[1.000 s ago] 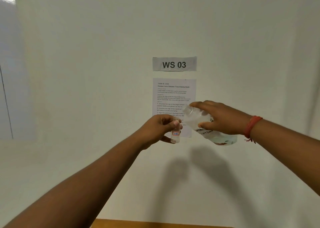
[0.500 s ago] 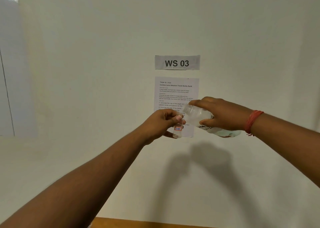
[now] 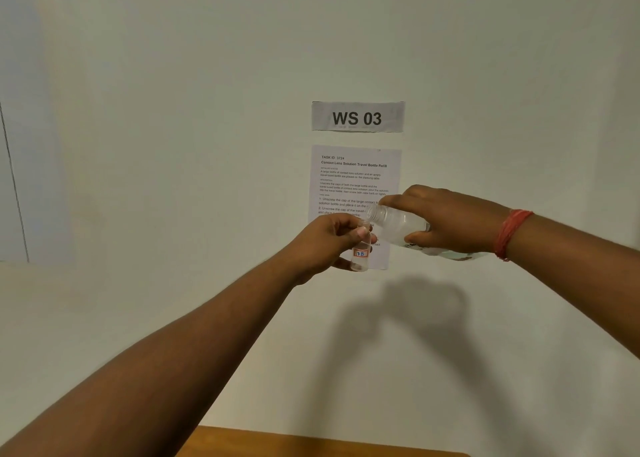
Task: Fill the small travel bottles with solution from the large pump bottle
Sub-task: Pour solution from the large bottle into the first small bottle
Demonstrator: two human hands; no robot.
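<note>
My left hand (image 3: 325, 243) holds a small clear travel bottle (image 3: 361, 255) upright in front of the wall; it bears a little label reading 7B. My right hand (image 3: 450, 222) grips the large translucent bottle (image 3: 394, 224), tipped almost flat with its uncapped threaded neck pointing left. That neck sits just above the small bottle's mouth, which my left thumb partly hides. A little liquid shows in the large bottle's lower side. No pump or cap is in view.
A white wall fills the view, with a "WS 03" sign (image 3: 357, 117) and a printed instruction sheet (image 3: 353, 176) behind the hands. A strip of wooden table edge (image 3: 311, 444) shows at the bottom. A red thread band (image 3: 510, 233) circles my right wrist.
The large bottle has tilted flatter and its neck has come closer to the small bottle's mouth. Both hands have risen slightly in the view.
</note>
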